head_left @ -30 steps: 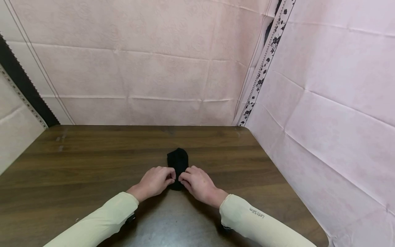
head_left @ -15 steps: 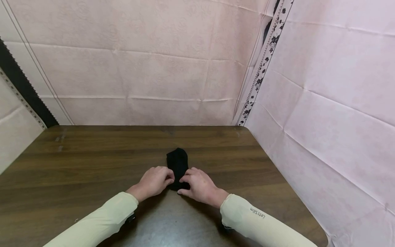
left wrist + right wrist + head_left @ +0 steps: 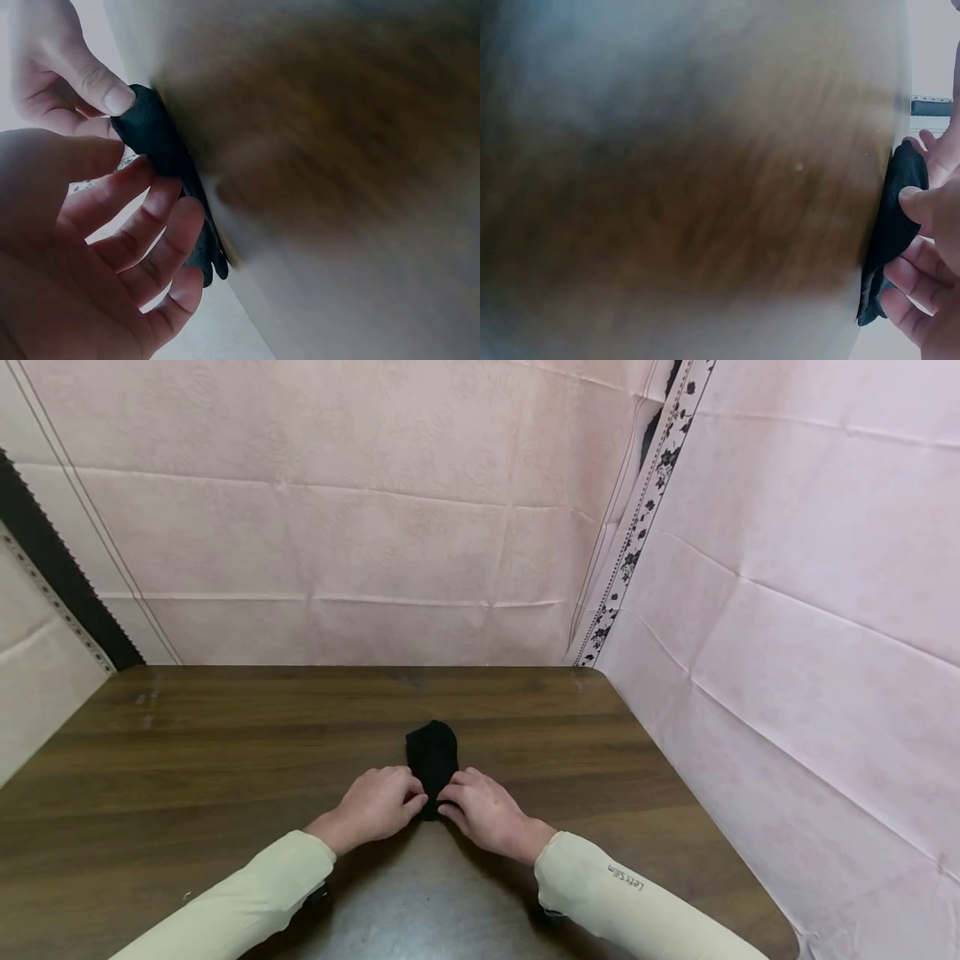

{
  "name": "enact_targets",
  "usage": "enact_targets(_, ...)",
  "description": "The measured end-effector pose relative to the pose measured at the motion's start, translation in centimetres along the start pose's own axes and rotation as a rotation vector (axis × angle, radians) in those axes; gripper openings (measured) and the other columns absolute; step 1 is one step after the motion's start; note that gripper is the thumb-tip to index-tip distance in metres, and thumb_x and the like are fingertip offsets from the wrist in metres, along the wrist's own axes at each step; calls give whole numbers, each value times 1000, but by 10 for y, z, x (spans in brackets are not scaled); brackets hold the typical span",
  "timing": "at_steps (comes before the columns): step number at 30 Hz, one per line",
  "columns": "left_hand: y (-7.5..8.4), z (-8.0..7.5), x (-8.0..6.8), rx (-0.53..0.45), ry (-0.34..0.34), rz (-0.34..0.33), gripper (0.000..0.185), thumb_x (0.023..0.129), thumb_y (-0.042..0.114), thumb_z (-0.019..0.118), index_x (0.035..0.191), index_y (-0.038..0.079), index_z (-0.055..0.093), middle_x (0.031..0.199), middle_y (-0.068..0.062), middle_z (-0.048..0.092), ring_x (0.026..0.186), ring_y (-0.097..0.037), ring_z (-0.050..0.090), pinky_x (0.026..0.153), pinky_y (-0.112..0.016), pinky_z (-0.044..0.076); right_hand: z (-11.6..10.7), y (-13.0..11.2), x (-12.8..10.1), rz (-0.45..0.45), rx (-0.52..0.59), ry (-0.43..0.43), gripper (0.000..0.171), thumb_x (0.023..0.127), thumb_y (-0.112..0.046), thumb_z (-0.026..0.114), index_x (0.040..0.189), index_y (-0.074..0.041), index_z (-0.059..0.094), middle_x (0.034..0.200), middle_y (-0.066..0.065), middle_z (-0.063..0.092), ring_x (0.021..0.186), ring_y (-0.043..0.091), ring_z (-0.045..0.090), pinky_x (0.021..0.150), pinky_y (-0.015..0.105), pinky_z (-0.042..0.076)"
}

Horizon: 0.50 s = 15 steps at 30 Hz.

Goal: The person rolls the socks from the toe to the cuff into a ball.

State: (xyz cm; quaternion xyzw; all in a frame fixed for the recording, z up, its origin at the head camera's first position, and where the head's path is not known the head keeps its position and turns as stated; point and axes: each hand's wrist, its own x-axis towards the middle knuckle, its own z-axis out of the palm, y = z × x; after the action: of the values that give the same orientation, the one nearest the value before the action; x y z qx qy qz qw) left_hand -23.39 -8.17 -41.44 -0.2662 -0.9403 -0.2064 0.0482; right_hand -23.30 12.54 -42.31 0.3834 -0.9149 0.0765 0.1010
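Observation:
A black sock, folded flat, lies on the brown wooden table with its rounded end pointing away from me. My left hand pinches the left side of its near end between thumb and fingers. Opposite it, my right hand pinches the near end from the right, the two hands almost meeting. In the left wrist view the sock shows a thick, rolled near end under a thumb. The right wrist view shows the right thumb on the sock, with fingers along its side and layered edges at one end.
Brown wood-grain table extends around the sock on all sides. Behind it hangs a pale pink cloth, and another pale cloth with a flowered border stands along the right.
My right thumb first spread away from the fingers to the sock's near edge, then came back in. My left thumb has also moved inward. The sock's far end stays where it was.

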Motion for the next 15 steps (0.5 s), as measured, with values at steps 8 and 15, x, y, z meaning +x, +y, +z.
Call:
enact_targets(8,1,-3,-4,-25,-40,7,16,89,29,78,94,14,78,88,2,61,71,-12,55,67,-36,48,2,2,2,58,31,-22,15,101,-24,63,108,-15,73,97,-4,63,90,13,54,81,24,49)
enact_targets(15,2,-3,-4,-21,-19,7,9,88,15,79,95,9,77,88,1,62,79,-16,61,74,-39,52,4,2,3,70,46,-25,15,103,-23,60,107,-13,71,93,-3,61,87,13,54,78,24,48)
